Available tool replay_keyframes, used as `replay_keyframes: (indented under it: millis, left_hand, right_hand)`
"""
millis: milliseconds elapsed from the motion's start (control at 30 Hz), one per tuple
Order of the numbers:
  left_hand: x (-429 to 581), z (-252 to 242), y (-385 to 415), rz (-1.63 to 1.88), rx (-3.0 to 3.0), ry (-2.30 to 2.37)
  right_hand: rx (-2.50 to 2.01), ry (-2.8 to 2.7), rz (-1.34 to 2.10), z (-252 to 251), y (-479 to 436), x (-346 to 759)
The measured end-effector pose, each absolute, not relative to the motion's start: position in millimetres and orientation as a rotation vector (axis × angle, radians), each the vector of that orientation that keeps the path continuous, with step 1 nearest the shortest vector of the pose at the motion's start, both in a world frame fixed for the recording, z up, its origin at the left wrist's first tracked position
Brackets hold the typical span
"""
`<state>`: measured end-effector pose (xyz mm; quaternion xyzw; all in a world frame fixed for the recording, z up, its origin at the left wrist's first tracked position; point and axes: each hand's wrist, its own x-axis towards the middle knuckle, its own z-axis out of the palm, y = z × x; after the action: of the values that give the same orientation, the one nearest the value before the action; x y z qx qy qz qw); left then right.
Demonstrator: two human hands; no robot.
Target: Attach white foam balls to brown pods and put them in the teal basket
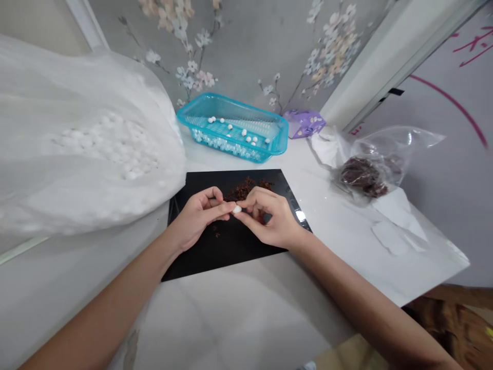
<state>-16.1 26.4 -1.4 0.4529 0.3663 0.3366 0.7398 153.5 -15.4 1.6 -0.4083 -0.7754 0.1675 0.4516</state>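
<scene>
A small white ball (237,209) is pinched between the fingertips of both my hands, over a black mat (231,246). My left hand (202,213) grips it from the left with thumb and forefinger. From the right, my right hand (271,213) closes thumb and fingertips on the same ball. Dark reddish-brown shreds (244,189) lie in a loose pile on the mat just behind my hands, partly hidden by them. A few crumbs of the same stuff (216,232) are scattered nearer, below my left hand.
Behind the mat stands a blue plastic basket (277,146) with several white balls inside. A big white bag (88,195) full of small white pieces fills the left. At right are a purple packet (304,124), a clear bag of brown stuff (362,174) and white tissues (398,213).
</scene>
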Motion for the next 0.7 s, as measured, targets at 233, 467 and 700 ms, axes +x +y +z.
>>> replay_keyframes:
  millis: [233, 467, 700]
  left_hand:
    - [-15.3, -2.6, 26.8, 0.831, 0.903, 0.749]
    - [-18.6, -6.9, 29.8, 0.897, 0.699, 0.721]
    - [-19.9, -11.0, 31.5, 0.893, 0.652, 0.697]
  right_hand:
    - [-1.111, -1.858, 0.272, 0.7, -9.5, 156.2]
    - [-1.519, -1.67, -0.102, 22.3, 75.9, 205.2]
    - [-1.593, -1.716, -0.146, 44.1, 143.0, 163.8]
